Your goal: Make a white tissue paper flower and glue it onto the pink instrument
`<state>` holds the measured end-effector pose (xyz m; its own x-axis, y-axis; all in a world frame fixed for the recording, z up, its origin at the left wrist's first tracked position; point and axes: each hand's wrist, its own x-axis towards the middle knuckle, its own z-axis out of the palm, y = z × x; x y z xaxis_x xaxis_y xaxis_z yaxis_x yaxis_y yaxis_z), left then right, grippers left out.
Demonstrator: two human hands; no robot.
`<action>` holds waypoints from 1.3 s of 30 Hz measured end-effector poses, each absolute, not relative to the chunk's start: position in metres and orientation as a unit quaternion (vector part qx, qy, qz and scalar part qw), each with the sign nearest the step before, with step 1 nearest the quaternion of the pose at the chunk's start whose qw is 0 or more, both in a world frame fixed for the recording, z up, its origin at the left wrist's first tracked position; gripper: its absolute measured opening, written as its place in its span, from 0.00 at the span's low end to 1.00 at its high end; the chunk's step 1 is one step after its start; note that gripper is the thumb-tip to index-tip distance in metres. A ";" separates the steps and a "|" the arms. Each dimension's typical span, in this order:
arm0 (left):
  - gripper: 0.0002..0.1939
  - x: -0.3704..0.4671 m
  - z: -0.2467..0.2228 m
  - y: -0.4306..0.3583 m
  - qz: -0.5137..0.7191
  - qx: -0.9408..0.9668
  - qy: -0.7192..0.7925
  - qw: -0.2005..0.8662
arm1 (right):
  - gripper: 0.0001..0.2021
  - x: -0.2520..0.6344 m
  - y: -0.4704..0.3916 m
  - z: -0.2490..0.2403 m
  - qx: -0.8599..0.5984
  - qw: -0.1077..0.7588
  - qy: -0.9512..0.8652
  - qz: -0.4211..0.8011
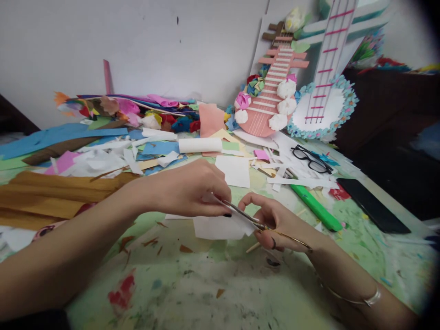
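Note:
My left hand (195, 188) is closed on a piece of white paper (222, 228), pinching its upper edge between thumb and fingers. The paper hangs just above the table. My right hand (275, 220) grips a pair of scissors (252, 220) with gold-coloured handles. Their blades point left toward my left fingertips and lie along the paper's upper right edge; whether they are parted is hard to tell. Beyond my hands lies a square of white paper (233, 171). A green utility knife (316, 208) rests to the right of my right hand.
A black phone (373, 205) and black-framed glasses (311, 159) lie at the right. Paper scraps (103, 160) and brown crepe paper (51, 197) cover the left. Two decorated paper instruments, one pink (268, 101) and one white and blue (323, 105), stand against the wall.

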<state>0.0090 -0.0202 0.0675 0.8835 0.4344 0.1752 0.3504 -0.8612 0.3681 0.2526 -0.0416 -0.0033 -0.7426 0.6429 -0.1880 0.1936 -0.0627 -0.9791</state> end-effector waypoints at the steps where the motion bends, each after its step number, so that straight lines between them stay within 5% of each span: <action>1: 0.09 0.009 0.067 -0.020 0.128 0.957 0.204 0.164 | 0.32 0.252 -0.042 -0.002 -0.319 0.170 -0.659 0.659; 9: 0.09 0.008 0.065 -0.020 0.133 0.957 0.201 0.162 | 0.24 0.247 -0.045 0.005 -0.362 0.157 -0.628 0.671; 24: 0.08 0.009 0.064 -0.020 0.133 0.958 0.199 0.159 | 0.33 0.251 -0.041 -0.006 -0.305 0.180 -0.657 0.665; 39: 0.08 0.014 0.062 -0.021 0.134 0.958 0.196 0.161 | 0.30 0.250 -0.043 -0.005 -0.323 0.176 -0.664 0.651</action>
